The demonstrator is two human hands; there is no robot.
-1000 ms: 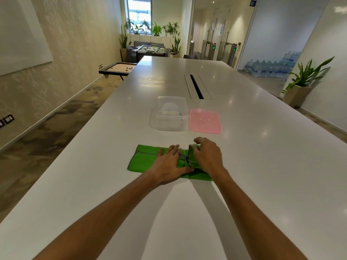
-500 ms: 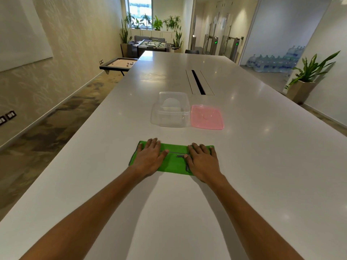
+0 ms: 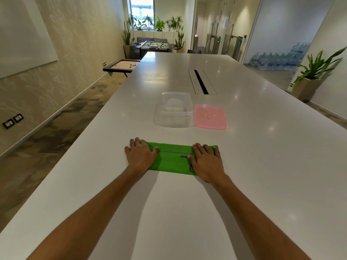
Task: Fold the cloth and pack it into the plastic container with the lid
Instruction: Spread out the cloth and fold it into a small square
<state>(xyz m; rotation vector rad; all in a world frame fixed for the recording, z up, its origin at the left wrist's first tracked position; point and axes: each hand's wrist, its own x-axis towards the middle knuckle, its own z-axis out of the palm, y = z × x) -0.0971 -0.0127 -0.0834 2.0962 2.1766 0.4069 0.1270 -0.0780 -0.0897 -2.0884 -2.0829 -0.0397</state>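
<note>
A green cloth (image 3: 171,160) lies folded into a long flat strip on the white table (image 3: 262,147), a dark stitched edge running along its top. My left hand (image 3: 139,153) rests flat on the cloth's left end, fingers spread. My right hand (image 3: 205,160) presses flat on its right end. Neither hand grips anything. Beyond the cloth stands a clear plastic container (image 3: 173,112), open at the top. A pink lid (image 3: 210,116) lies flat on the table just to the right of the container.
A narrow cable slot (image 3: 201,82) is set into the table behind the container. The table's left edge drops to a carpeted floor. A potted plant (image 3: 311,76) stands on the floor at the right.
My hands have slid apart from the cloth's middle to its two ends, smoothing it flat. The cloth stays in place.
</note>
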